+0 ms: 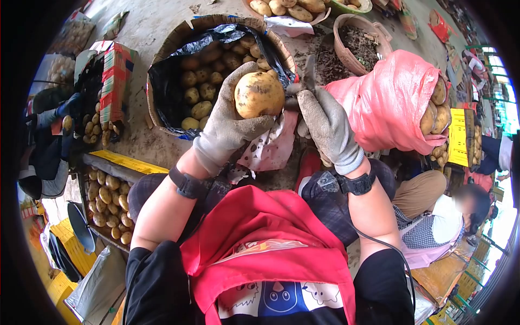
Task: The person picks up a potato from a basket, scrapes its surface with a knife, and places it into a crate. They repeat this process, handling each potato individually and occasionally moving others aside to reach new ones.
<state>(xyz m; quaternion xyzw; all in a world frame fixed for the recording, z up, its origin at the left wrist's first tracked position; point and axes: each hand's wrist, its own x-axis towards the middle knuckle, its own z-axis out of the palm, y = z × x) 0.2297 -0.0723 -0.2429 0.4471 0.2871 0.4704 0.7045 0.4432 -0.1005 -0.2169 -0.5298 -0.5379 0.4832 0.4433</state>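
Above basket [162,59] — left hand [230,122] grips one potato [259,95] — right hand [326,125] beside

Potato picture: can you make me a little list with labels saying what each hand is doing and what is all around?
Left hand: gloved, holds a big potato
Right hand: gloved, holds a small tool next to the potato; what kind is unclear
In front: basket with black liner, full of small potatoes
To the right: pink sack, potatoes showing at its opening
To the left: crate of potatoes
Lap: red apron
Nearby: another person sitting
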